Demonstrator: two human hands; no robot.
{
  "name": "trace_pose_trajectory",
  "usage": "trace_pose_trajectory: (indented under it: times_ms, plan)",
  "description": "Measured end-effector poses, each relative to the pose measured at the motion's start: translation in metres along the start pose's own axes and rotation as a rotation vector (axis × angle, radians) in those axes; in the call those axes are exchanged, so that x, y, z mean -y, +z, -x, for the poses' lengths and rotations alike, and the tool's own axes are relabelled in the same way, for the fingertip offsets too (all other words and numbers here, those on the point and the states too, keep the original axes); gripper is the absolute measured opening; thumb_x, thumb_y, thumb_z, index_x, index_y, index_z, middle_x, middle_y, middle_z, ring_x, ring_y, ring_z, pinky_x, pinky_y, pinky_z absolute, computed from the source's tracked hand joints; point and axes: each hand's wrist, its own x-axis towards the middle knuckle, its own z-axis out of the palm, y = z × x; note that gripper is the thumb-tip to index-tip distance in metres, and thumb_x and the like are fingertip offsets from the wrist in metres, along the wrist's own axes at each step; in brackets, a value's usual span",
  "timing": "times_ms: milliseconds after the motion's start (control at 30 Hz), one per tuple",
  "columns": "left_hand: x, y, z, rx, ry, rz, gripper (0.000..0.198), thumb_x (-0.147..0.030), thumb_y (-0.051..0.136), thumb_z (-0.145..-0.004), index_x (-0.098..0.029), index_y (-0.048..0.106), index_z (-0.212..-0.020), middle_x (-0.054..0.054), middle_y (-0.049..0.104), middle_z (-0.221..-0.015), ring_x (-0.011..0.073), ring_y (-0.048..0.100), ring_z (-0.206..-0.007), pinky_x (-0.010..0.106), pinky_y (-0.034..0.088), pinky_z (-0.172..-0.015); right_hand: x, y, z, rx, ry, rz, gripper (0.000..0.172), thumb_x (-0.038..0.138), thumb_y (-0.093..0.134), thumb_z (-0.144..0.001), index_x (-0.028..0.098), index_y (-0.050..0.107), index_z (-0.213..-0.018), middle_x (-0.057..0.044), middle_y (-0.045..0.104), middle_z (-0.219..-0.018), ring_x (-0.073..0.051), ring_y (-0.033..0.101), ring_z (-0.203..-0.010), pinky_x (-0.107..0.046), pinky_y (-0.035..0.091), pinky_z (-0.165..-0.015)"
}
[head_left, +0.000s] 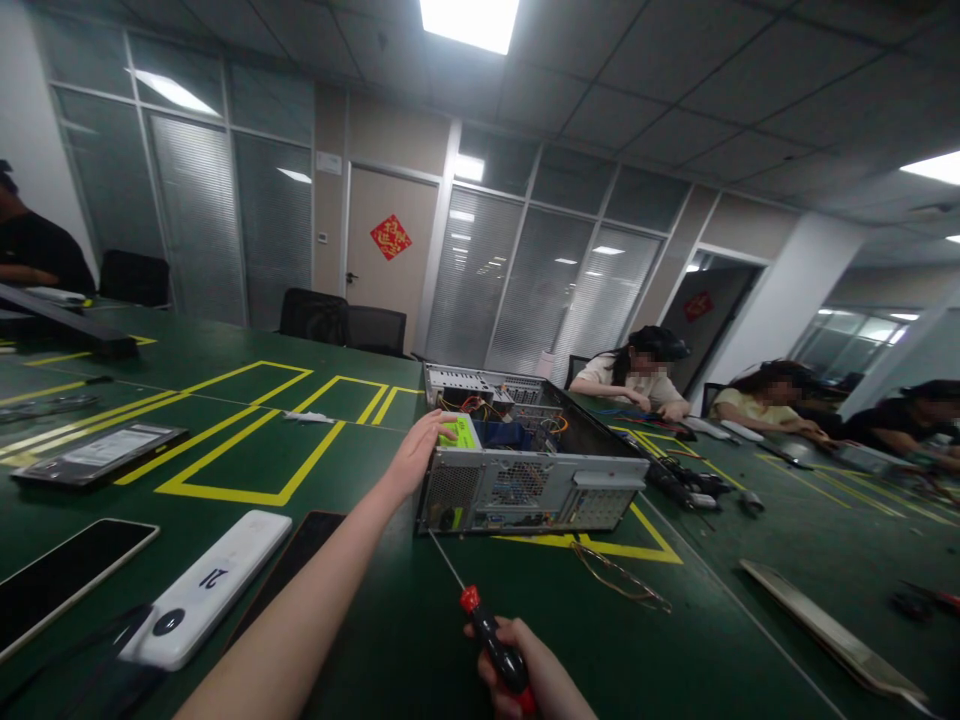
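A desktop computer case point(540, 490) lies on its side, uncovered, with its rear panel facing me and wires showing within. My left hand point(418, 452) reaches over its left corner, fingers stretched out and resting on the power supply point(463, 432), which bears a bright green label. The left thumb is hidden. In my right hand point(525, 660) is a screwdriver point(487, 630) with a black and red handle, gripped with curled fingers. Its shaft slants up and left, and the tip appears at the panel's lower left corner; whether it sits in a screw cannot be made out.
Left are a hard drive point(101, 455), a phone point(75, 575), a white device point(210, 590) marked 21 and a dark flat object point(289, 560). Right lie glasses point(619, 578), cables point(686, 485) and a long metal piece point(832, 630). Several people sit around the table.
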Motion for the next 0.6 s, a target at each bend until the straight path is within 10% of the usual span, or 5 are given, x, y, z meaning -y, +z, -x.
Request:
trace_pose_trajectory:
  times_ms: [600]
  plan:
    - [0.005, 0.006, 0.006, -0.078, 0.015, -0.013, 0.041, -0.036, 0.027, -0.097, -0.02, 0.058, -0.076, 0.008, 0.066, -0.111, 0.0207, 0.047, -0.13, 0.041, 0.034, -0.115, 0.004, 0.005, 0.0, -0.03, 0.006, -0.059, 0.029, 0.035, 0.048, -0.081, 0.014, 0.054, -0.101, 0.003, 0.057, -0.056, -0.004, 0.035, -0.035, -0.019, 0.012, -0.04]
